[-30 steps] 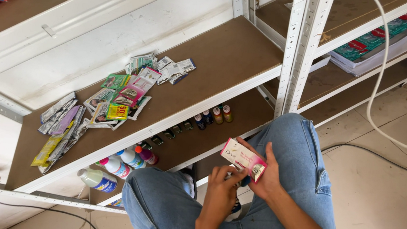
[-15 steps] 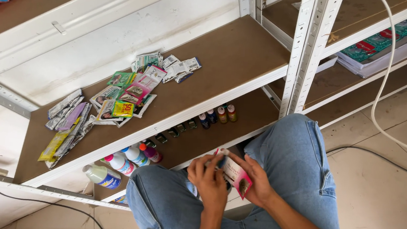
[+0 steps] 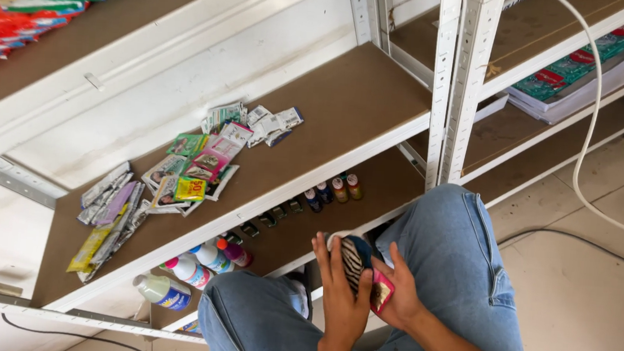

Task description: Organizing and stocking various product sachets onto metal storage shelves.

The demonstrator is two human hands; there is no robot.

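From the head camera, the person sits before a white metal rack with brown board shelves (image 3: 347,118), knees in blue jeans. The left hand (image 3: 343,291) cups a small bundle of flat packets, the front one striped black and white (image 3: 353,262), fingers curled around its edge. The right hand (image 3: 399,292) pinches a thin pink sachet (image 3: 381,291) against the bundle, just above the lap. On the middle shelf lie loose colourful foil sachets (image 3: 192,165); small bottles (image 3: 330,188) stand below. Handling these well likely means keeping the thumb firm on the stack so the slippery packets stay squared.
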